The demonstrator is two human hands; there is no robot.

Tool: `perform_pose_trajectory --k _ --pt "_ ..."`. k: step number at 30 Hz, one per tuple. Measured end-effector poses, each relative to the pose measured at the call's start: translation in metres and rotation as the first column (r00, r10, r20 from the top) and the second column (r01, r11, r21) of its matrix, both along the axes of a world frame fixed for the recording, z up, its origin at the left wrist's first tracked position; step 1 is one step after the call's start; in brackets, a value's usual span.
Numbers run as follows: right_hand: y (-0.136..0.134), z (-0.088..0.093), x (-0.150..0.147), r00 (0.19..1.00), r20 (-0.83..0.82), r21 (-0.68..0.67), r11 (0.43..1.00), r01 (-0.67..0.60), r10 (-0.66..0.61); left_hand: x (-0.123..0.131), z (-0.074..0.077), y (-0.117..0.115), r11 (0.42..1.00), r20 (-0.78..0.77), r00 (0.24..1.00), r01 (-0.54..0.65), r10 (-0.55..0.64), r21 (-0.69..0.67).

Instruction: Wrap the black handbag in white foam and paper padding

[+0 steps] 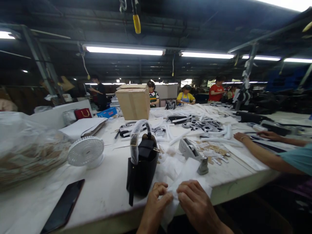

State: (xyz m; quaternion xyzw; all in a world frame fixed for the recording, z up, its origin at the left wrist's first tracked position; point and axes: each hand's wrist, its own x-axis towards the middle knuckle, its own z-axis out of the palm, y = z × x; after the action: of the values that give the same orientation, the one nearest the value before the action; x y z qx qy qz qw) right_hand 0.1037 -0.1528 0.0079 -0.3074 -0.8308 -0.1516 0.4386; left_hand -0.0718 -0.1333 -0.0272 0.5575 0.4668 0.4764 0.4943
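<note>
Fluorescent tubes light a dim workshop, where several people stand or sit beyond a long white tabletop. At its near edge, the left hand and the right hand come close together, each with its grip pinched on a thin white sheet. That sheet lies crumpled between and beyond the fingers, partly over the table's edge.

Just left of it stands a black handbag, upright, its handle arched above and wrapped in clear film. Behind the sheet sits a grey tape dispenser, with a spread of small brown and white tags beside it. Farther back, black straps and white wrapped strips lie heaped, and a cardboard box rises behind the handbag.

On the left are a dark phone lying flat, a small white fan and a large clear plastic bag. At the right, a co-worker's arms reach over the tabletop from a teal sleeve.
</note>
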Motion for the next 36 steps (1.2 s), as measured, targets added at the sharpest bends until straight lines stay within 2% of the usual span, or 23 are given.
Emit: perform_pose_trajectory --k 2,5,7,10,12,13,15,16,18,21,24,26,28,31,33,36 --pt "0.001 -0.003 0.003 1.0 0.018 0.009 1.0 -0.006 0.005 0.002 0.002 -0.003 0.999 0.054 0.999 0.01 -0.008 -0.035" --pt "0.008 -0.014 0.01 0.999 -0.022 -0.007 0.999 -0.031 0.031 0.007 0.005 -0.005 0.969 0.235 0.971 0.1 -0.045 -0.228" --pt "0.016 -0.02 0.012 0.997 -0.071 -0.036 0.998 -0.042 0.039 0.009 0.006 -0.006 0.945 0.347 0.937 0.137 -0.027 -0.297" --pt "0.019 -0.02 0.007 0.985 -0.17 -0.142 0.99 0.002 -0.027 0.009 0.009 -0.007 0.959 0.409 0.913 0.119 -0.003 -0.258" --pt "0.015 -0.012 0.0 0.966 -0.236 -0.288 0.957 0.035 -0.106 0.006 0.013 -0.009 0.974 0.373 0.928 0.085 -0.001 -0.209" --pt "0.013 -0.006 -0.003 0.952 -0.266 -0.379 0.925 0.042 -0.152 0.005 0.016 -0.009 0.982 0.338 0.941 0.068 -0.003 -0.178" --pt "0.011 0.005 -0.01 0.913 -0.305 -0.587 0.808 0.045 -0.272 0.001 0.022 -0.008 0.999 0.252 0.968 -0.008 0.021 -0.053" --pt "0.011 0.009 -0.012 0.89 -0.319 -0.68 0.733 0.026 -0.327 -0.001 0.024 -0.006 1.0 0.251 0.968 0.004 0.003 -0.029" --pt "0.012 0.015 -0.015 0.836 -0.378 -0.798 0.598 -0.076 -0.398 -0.003 0.027 -0.001 0.993 0.284 0.957 0.089 -0.063 -0.078" --pt "0.014 0.024 -0.013 0.78 -0.466 -0.863 0.407 -0.299 -0.417 -0.004 0.026 0.003 0.972 0.317 0.944 0.158 -0.096 -0.176" --pt "0.015 0.034 -0.009 0.739 -0.525 -0.849 0.201 -0.489 -0.421 -0.006 0.025 0.005 0.981 0.275 0.96 0.101 -0.053 -0.164" --pt "0.016 0.039 -0.007 0.715 -0.547 -0.821 0.114 -0.559 -0.435 -0.007 0.027 0.006 0.99 0.211 0.976 0.075 -0.049 -0.118" --pt "0.019 0.04 -0.008 0.741 -0.526 -0.835 0.09 -0.542 -0.418 -0.008 0.029 0.006 0.995 0.153 0.986 0.074 -0.064 -0.063" --pt "0.026 0.039 -0.012 0.824 -0.428 -0.903 0.132 -0.409 -0.371 -0.009 0.032 0.008 0.995 0.155 0.984 0.095 -0.089 -0.027" --pt "0.031 0.039 -0.015 0.819 -0.414 -0.91 0.145 -0.389 -0.397 -0.009 0.033 0.009 0.992 0.266 0.961 0.102 -0.079 -0.072" --pt "0.037 0.043 -0.013 0.733 -0.47 -0.871 0.12 -0.477 -0.492 -0.011 0.03 0.011 0.957 0.497 0.865 0.199 -0.07 -0.211"
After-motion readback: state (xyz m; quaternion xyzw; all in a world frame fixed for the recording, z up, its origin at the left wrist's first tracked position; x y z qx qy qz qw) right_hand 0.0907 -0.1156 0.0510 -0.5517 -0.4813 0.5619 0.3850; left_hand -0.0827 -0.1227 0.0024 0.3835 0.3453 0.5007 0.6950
